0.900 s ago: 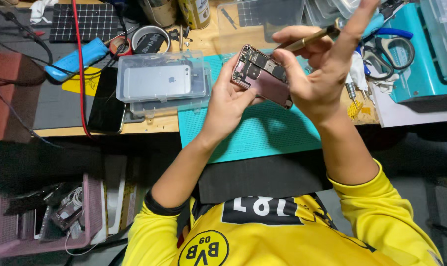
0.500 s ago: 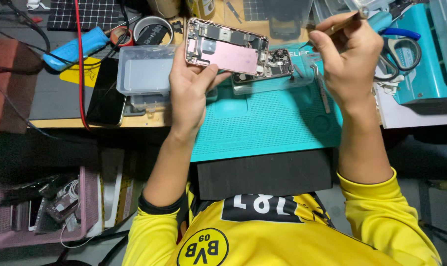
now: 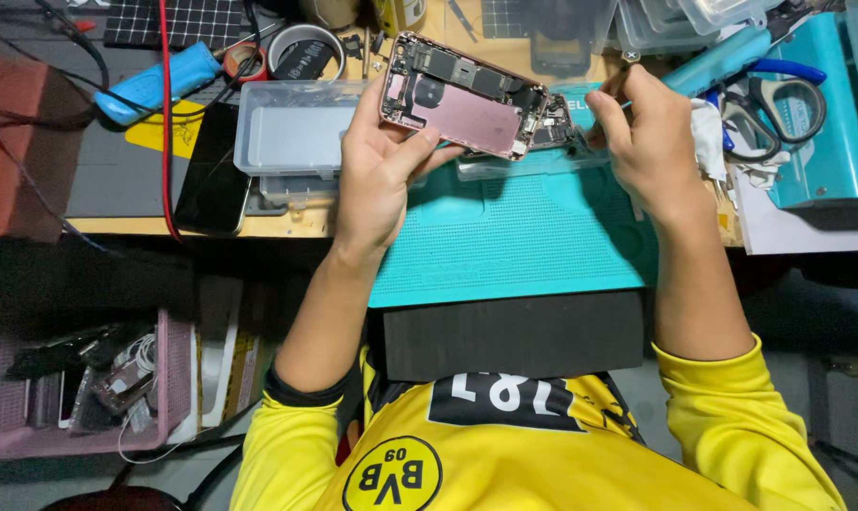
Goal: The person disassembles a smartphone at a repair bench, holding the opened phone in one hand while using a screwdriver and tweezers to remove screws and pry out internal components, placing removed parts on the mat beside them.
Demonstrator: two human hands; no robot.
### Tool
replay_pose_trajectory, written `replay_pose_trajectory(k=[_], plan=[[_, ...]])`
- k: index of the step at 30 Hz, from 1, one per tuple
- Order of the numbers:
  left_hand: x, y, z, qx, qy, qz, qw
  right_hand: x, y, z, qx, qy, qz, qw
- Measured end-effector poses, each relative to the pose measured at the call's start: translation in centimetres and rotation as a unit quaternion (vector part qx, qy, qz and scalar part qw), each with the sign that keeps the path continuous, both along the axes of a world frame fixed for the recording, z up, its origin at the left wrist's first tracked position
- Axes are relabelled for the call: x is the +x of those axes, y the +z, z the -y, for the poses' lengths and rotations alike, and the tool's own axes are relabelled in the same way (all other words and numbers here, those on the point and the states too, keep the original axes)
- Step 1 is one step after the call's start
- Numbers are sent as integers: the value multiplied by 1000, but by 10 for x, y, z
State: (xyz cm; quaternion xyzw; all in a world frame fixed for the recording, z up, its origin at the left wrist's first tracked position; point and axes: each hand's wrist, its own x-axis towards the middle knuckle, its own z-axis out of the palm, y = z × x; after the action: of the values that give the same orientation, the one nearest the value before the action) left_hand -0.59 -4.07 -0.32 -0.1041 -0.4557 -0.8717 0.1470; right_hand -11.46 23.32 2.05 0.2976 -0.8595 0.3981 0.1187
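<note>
Gripping an opened smartphone housing point(image 3: 462, 95), the left hand point(image 3: 381, 175) has its thumb laid across the near long edge and its fingers curled behind the far side, so the pink shell is clamped with its inner side facing up. Circuit parts and dark shields run along the far edge of the shell, with a bare pink panel nearer the person. The phone is held in the air, tilted, above the far edge of the teal work mat point(image 3: 514, 237), which lies at the near edge of the desk point(image 3: 211, 227).

The right hand point(image 3: 651, 142) is just beside the phone's right end, its fingers bunched together around a slim tool whose shaft is mostly hidden; whether its tip touches the phone cannot be told.

Left of the phone a clear plastic tray point(image 3: 291, 132) sits on the desk, and beside that a dark phone point(image 3: 211, 175) lies flat at the near edge. A red cable point(image 3: 164, 114) runs across the desk there, past a blue handheld tool point(image 3: 154, 80). Near the far edge is a roll of tape point(image 3: 301, 52). At the right end of the desk lie black-handled scissors point(image 3: 774, 109) on a teal box point(image 3: 826, 161). Below the desk on the left stands a pink basket point(image 3: 79, 388) of parts.
</note>
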Motion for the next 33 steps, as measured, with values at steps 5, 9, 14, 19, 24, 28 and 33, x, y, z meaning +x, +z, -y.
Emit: replay_pose_trajectory(k=[5,9,14,19,24,28,33], plan=[[0,0,-5,-15,-9,-8,1000,-1,-3,1,-14,-12,57,998],[-2,-1,-8,-21,-8,-9,1000,1,-1,0,26,-19,-20,999],[-3,-4,-11,-40,-7,-5,999,4,2,0,-31,26,-51,998],[-4,-7,-15,-45,-25,-13,999,12,6,7,-92,83,-52,991],[-4,-7,-17,-52,-43,-11,998,16,10,2,-61,22,-128,990],[-2,-4,-13,-41,-62,12,997,2,7,-19,38,-88,-169,981],[-3,-4,-12,-15,-84,40,996,-9,-12,-38,106,-95,-139,980]])
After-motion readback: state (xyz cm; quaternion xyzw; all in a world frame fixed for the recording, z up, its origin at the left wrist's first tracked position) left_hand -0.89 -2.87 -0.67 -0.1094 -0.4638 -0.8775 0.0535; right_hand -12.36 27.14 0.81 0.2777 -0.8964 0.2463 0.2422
